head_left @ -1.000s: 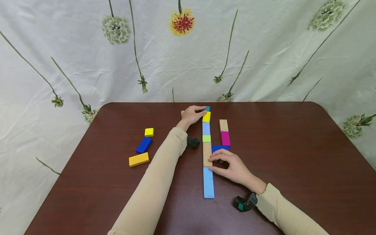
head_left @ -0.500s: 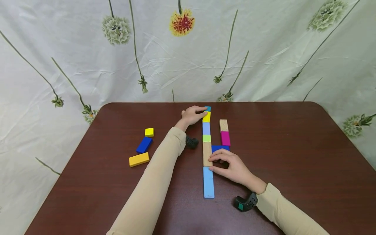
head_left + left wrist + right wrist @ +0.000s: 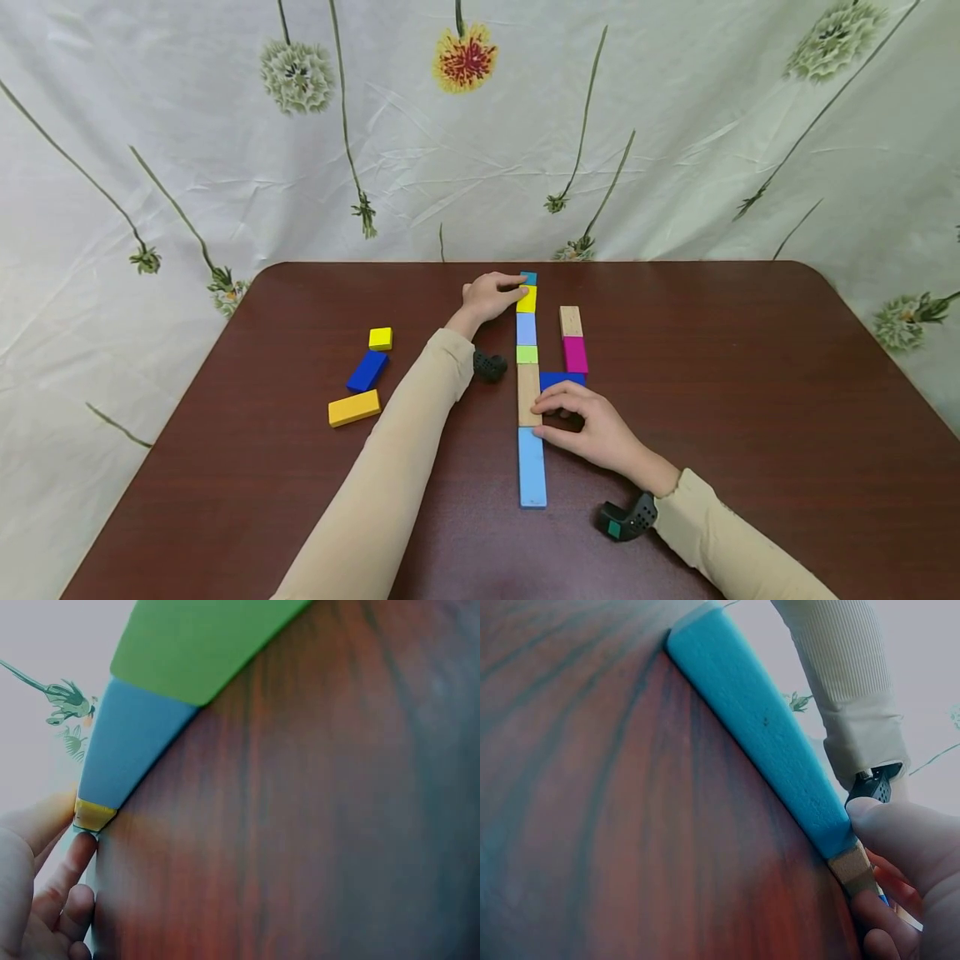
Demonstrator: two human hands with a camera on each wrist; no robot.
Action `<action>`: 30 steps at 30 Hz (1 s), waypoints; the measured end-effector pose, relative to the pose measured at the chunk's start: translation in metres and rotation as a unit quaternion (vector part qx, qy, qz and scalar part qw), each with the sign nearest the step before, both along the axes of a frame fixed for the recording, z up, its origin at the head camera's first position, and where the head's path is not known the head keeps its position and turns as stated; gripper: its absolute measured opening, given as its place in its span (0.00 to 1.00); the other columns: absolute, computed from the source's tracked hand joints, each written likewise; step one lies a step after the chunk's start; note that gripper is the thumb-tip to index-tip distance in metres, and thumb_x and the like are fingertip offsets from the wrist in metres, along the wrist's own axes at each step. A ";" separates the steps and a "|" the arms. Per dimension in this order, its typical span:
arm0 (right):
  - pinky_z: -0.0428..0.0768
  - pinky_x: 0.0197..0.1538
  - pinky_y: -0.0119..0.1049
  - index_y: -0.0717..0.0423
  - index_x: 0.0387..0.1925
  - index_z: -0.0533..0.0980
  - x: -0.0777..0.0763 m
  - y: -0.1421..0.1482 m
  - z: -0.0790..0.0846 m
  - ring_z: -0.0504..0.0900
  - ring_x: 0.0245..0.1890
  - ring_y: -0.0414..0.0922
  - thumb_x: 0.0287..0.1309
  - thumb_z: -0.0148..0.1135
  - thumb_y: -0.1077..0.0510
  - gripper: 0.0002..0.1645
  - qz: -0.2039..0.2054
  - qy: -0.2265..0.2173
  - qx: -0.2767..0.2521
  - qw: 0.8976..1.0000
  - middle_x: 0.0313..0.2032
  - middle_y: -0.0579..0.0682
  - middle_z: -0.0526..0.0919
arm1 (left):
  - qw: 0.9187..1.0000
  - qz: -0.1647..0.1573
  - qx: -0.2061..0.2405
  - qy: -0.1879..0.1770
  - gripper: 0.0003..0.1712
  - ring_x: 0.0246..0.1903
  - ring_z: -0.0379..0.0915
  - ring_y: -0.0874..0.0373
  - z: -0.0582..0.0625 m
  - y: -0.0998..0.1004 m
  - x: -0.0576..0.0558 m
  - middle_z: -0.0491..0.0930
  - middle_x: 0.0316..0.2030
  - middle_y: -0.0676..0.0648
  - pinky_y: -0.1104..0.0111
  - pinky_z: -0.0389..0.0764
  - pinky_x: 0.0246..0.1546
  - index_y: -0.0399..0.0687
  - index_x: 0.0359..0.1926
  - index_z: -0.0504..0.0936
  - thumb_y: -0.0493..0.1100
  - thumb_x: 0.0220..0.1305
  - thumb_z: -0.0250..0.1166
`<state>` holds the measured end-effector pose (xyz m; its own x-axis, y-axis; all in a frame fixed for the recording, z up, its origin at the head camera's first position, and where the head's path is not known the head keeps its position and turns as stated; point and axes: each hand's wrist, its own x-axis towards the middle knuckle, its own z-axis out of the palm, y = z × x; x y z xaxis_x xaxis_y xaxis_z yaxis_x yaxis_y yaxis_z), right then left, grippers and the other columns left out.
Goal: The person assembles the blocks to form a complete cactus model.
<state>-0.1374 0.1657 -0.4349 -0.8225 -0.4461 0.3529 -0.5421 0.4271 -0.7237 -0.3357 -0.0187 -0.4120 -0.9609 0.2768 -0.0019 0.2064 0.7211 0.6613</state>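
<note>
A straight row of coloured blocks runs down the table. From the far end lie a teal block (image 3: 530,278), a yellow block (image 3: 527,300), a periwinkle block (image 3: 527,329), a green block (image 3: 527,354), a plain wooden block (image 3: 528,392) and a light blue block (image 3: 532,471). My left hand (image 3: 491,296) reaches to the far end, its extended index finger touching the teal block and its thumb by the yellow one. On the right side, my right hand (image 3: 592,425) rests loosely bent fingertips against the wooden block, thumb against the light blue block (image 3: 761,735).
Right of the row lie a dark blue block (image 3: 561,378), a magenta block (image 3: 575,354) and a small wooden block (image 3: 570,321). On the left are a small yellow block (image 3: 380,338), a blue block (image 3: 367,371) and an orange-yellow block (image 3: 355,408). A floral cloth (image 3: 480,142) hangs behind the table.
The teal block and the left fingertips have shifted slightly sideways, lining up with the row. My right hand stays where it was.
</note>
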 end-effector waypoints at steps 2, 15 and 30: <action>0.75 0.38 0.31 0.44 0.40 0.82 0.000 0.000 0.000 0.76 0.40 0.37 0.51 0.70 0.51 0.12 0.001 0.000 -0.001 1.000 0.43 0.37 0.78 | 1.000 0.002 0.006 0.000 0.22 0.59 0.64 0.54 0.000 0.000 0.001 0.72 0.59 0.51 0.54 0.55 0.56 0.62 0.60 0.75 0.55 0.66 0.57; 0.75 0.38 0.31 0.44 0.40 0.82 0.000 0.000 0.001 0.76 0.40 0.36 0.51 0.70 0.51 0.13 0.000 -0.002 0.003 1.000 0.43 0.37 0.78 | 0.999 0.005 0.052 0.003 0.21 0.60 0.63 0.53 -0.003 -0.003 0.003 0.72 0.58 0.49 0.53 0.50 0.61 0.57 0.58 0.78 0.52 0.65 0.60; 0.76 0.38 0.31 0.45 0.40 0.82 0.001 -0.001 0.003 0.76 0.39 0.35 0.51 0.70 0.50 0.13 -0.006 -0.010 0.013 1.000 0.43 0.36 0.78 | 0.998 0.002 0.054 0.009 0.20 0.60 0.62 0.52 -0.002 -0.004 0.003 0.72 0.58 0.48 0.53 0.51 0.61 0.56 0.57 0.78 0.51 0.65 0.60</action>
<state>-0.1368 0.1646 -0.4316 -0.8350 -0.4443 0.3246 -0.5219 0.4525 -0.7231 -0.3325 -0.0222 -0.4141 -0.9619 0.2697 0.0450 0.2155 0.6465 0.7318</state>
